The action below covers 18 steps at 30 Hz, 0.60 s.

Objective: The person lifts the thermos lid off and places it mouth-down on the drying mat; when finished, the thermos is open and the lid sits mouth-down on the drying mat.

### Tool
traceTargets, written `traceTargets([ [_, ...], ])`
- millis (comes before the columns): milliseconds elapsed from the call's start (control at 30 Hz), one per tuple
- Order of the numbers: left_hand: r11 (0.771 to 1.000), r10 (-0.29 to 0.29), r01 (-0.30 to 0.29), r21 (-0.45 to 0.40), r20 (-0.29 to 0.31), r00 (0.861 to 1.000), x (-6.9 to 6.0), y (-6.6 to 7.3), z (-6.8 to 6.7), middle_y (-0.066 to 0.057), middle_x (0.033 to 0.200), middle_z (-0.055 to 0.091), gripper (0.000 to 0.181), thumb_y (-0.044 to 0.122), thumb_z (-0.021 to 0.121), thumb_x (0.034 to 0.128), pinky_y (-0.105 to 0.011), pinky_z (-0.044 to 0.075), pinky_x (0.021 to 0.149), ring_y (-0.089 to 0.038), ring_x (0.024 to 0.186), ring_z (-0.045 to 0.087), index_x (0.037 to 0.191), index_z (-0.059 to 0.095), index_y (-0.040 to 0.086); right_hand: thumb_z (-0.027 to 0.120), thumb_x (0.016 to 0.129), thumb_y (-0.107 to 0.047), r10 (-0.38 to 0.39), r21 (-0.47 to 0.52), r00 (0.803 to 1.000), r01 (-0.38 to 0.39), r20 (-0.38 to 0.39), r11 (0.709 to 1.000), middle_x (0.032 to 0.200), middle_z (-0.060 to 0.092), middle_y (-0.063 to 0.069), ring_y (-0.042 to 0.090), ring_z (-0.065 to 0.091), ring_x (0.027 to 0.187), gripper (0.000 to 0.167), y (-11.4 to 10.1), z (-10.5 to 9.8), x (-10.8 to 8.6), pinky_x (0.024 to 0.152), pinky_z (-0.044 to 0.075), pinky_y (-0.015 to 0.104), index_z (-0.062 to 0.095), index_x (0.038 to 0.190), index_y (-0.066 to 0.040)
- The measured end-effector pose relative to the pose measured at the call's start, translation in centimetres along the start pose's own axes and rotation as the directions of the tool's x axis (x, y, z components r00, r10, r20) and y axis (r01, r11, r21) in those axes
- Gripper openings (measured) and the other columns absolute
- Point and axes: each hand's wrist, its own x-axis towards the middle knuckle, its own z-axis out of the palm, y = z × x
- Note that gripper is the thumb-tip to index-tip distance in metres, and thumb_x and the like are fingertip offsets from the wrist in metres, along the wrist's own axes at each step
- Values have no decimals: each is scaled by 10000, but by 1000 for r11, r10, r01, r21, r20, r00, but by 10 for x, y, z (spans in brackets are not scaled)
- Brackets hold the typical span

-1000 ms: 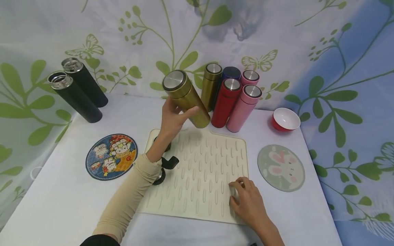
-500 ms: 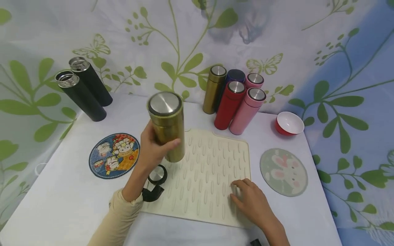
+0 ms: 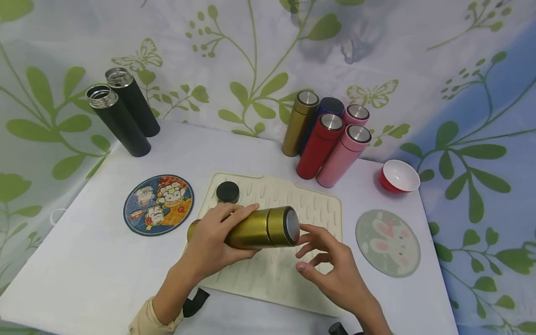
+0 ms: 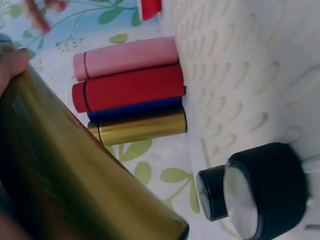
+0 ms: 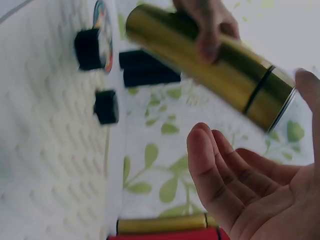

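Head view, left fingers (image 3: pixel 240 215) gripping gold bottle (image 3: pixel 256 230), right fingers (image 3: pixel 320 233) nearby

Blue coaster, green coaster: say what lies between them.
In the head view: the cream mat, bearing a black cap, with the left hand, held gold bottle and right hand over it.

Of two hands (image 3: pixel 209 243), the left grips a tilted gold bottle (image 3: pixel 253 229)

Gold on the nearest bottle (image 3: pixel 259 229), black on two flasks (image 3: pixel 122 122), red-and-white on the bowl (image 3: pixel 389 184), cream on the mat (image 3: pixel 272 279), green leaf print across the backdrop (image 3: pixel 180 32).
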Motion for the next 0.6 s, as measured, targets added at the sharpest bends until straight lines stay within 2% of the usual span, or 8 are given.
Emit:
traceTargets([
  [67,998,20,-22,57,27,999,-4,2,3,-13,1132,618,908,373,959,599,-409,513,794,-199,989,578,1411,570,247,784,857,-99,29,23,1000,-29,11,999,1047,680,13,172,677,835,593,-6,4,6,611,571,328,537,1391,-178],
  [167,991,30,-37,126,52,998,-11,4,7,-20,1121,615,911,364,961,588,-412,497,788,-216,979,573,1405,577,241,777,876,-178,153,42,988,-154,18,987,934,680,29,177,663,736,510,-14,11,14,543,568,352,558,1336,-176],
  [267,983,38,-46,177,50,998,-17,4,11,-28,1116,617,914,361,967,570,-421,486,779,-235,974,571,1394,590,241,742,913,-311,305,29,952,-306,38,952,860,658,44,199,644,667,422,-19,20,22,490,559,384,575,1269,-158],
  [333,980,46,-54,189,48,998,-20,3,13,-30,1119,622,914,367,967,566,-427,484,783,-242,982,574,1391,594,244,726,918,-380,372,19,927,-373,45,927,837,651,49,219,641,654,390,-19,26,26,475,555,399,596,1218,-167],
  [433,982,53,-62,180,54,997,-22,3,14,-25,1128,635,911,366,971,559,-430,481,792,-242,1000,580,1383,602,243,720,915,-418,392,20,919,-393,42,919,847,653,49,235,638,647,328,-18,32,29,479,553,402,625,1141,-201],
  [600,981,48,-61,185,75,996,-21,3,10,3,1139,651,880,360,979,550,-429,472,828,-225,1029,589,1350,627,260,743,910,-338,315,84,949,-316,28,945,895,628,75,245,634,686,274,-12,36,26,488,557,386,623,1123,-215],
])
